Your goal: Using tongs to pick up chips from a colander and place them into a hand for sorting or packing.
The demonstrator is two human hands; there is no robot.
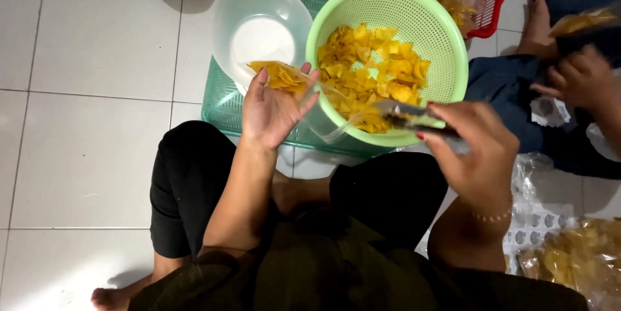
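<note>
Head view: your left hand [272, 109] is palm-up, fingers loosely apart, cupping a few yellow chips [279, 75] beside the clear plastic bowl [259, 26]. Your right hand [475, 149] is clamped on a clear plastic bag [362, 117], its mouth at the near rim of the green colander [446, 52] of chips. Another person's hand [579, 78] works far right.

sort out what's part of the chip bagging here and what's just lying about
In use:
left hand with a handful of chips
right hand holding the clear bag
green colander of chips

Lying about:
clear bowl
red basket
teal crate
filled bags
</note>
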